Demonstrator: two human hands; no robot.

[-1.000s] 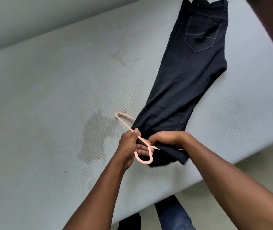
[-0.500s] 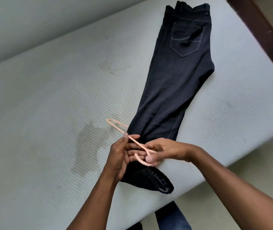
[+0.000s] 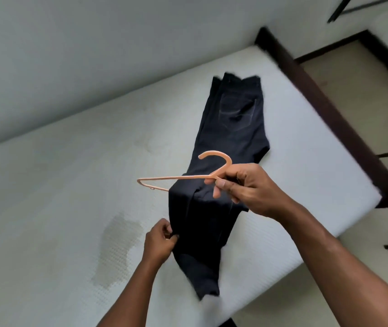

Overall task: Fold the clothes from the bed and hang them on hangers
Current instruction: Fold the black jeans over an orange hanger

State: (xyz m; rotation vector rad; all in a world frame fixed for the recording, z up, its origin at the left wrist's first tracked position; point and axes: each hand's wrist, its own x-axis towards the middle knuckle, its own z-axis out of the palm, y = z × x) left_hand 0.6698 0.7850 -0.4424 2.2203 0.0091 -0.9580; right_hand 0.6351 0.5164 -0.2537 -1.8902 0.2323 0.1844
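Jeans [image 3: 231,138] are going onto the hanger [image 3: 176,178] near the bed's [image 3: 70,197] front edge; your right hand [image 3: 249,187] is clamping its neck, left hand [image 3: 158,241] pinching the legs. Probably needing an even pull-through next.

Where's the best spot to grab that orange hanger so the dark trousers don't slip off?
Grab the hanger at its neck, just under the hook, coming in from the right. That is where the right hand pinches it. The neck is bare and in the middle, so the hanger should balance there. The trousers cover the lower bar, so there is no room for fingers on it.
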